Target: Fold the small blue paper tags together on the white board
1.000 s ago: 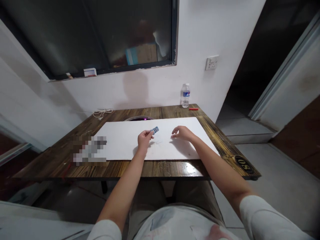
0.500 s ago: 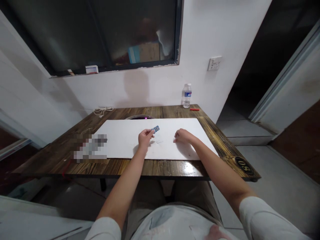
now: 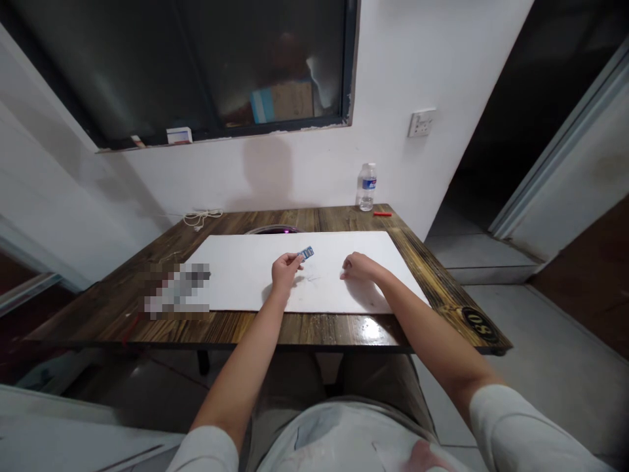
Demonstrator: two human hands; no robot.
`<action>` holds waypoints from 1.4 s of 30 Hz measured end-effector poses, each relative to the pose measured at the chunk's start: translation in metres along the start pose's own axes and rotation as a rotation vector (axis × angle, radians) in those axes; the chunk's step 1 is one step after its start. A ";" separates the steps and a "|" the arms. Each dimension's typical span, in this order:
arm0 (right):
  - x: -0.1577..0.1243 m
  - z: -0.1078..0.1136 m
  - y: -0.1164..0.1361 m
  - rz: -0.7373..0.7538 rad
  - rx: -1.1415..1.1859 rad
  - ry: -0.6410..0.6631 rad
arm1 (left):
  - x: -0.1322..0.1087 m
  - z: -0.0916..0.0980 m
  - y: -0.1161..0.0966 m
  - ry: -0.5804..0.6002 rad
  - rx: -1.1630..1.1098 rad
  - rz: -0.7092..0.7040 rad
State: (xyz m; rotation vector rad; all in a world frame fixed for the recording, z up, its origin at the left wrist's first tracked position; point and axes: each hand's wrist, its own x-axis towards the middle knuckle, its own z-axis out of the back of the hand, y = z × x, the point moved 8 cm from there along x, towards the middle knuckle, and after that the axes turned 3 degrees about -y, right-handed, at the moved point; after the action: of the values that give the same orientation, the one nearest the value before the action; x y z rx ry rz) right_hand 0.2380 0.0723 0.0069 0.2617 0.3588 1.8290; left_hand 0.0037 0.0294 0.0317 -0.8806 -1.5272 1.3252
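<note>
My left hand (image 3: 285,270) is closed in a pinch on a small blue flat piece (image 3: 306,253), holding it just above a white sheet (image 3: 236,275) that covers the middle of the wooden table (image 3: 275,331). My right hand (image 3: 360,266) rests on the sheet a little to the right, fingers curled down with the tips pressed to the surface; whatever is under them is too small to make out. A faint small mark or object lies on the sheet between the hands.
A water bottle (image 3: 366,187) and a red pen-like item (image 3: 381,214) stand at the table's back right. A white cable (image 3: 200,217) lies at the back left. A dark round rim (image 3: 273,230) peeks from under the sheet. A blurred patch (image 3: 177,291) sits left.
My right hand's fingers curled in and the hand shifted slightly right. The left hand kept holding the blue piece in nearly the same place.
</note>
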 end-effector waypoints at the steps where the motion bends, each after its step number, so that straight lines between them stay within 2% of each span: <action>1: 0.000 0.000 0.000 0.002 0.003 -0.001 | 0.000 0.000 0.000 0.000 0.002 0.001; 9: -0.009 0.009 0.015 0.070 0.024 -0.023 | 0.003 0.001 0.003 -0.005 -0.003 0.005; 15: -0.011 0.019 0.026 0.123 0.141 -0.122 | 0.003 0.000 0.003 0.007 -0.005 -0.012; 19: -0.011 0.023 0.028 0.156 0.351 -0.178 | 0.002 0.000 0.003 0.008 0.000 -0.021; 22: -0.011 0.022 0.029 0.214 0.537 -0.163 | 0.002 0.000 0.001 0.013 0.002 -0.026; 32: 0.005 0.007 0.028 0.319 0.918 -0.105 | 0.004 0.001 0.004 0.003 0.004 -0.024; 37: -0.001 0.010 0.037 0.402 0.934 -0.090 | 0.003 0.000 0.003 0.003 0.006 -0.020; 42: -0.010 0.019 0.044 0.479 0.839 -0.163 | 0.004 0.000 0.004 0.005 0.013 -0.022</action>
State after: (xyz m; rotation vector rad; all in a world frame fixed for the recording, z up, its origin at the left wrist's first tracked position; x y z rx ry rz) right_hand 0.2080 0.0535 0.0415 1.1476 1.0071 2.0050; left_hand 0.0024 0.0335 0.0280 -0.8567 -1.5183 1.3148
